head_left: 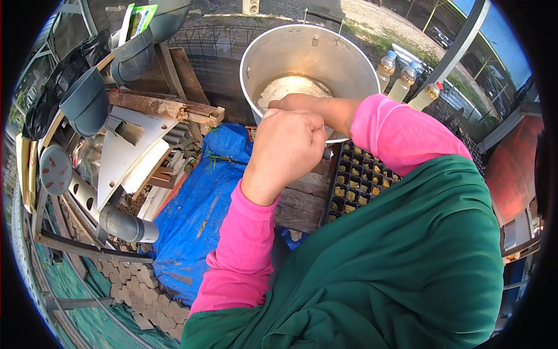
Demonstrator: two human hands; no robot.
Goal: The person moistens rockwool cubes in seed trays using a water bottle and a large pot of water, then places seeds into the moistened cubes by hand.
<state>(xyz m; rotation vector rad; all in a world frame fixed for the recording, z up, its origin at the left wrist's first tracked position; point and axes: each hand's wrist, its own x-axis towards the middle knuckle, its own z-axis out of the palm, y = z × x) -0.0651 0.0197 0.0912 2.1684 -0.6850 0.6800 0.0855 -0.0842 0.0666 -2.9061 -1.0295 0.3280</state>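
Observation:
My left hand is closed in a fist in front of the near rim of a large metal pot. A small dark round end shows just beside its lower knuckles. My right hand reaches in from the right, curled against the top of the left one, its fingertips hidden. What the two hands grip between them I cannot tell. Shallow, cloudy liquid covers the bottom of the pot behind them.
Right of the pot stand several plastic bottles of pale liquid. A black seedling tray with filled cells lies below them. Blue tarp spreads at left, beside wood scraps, a grey pipe and hanging planters.

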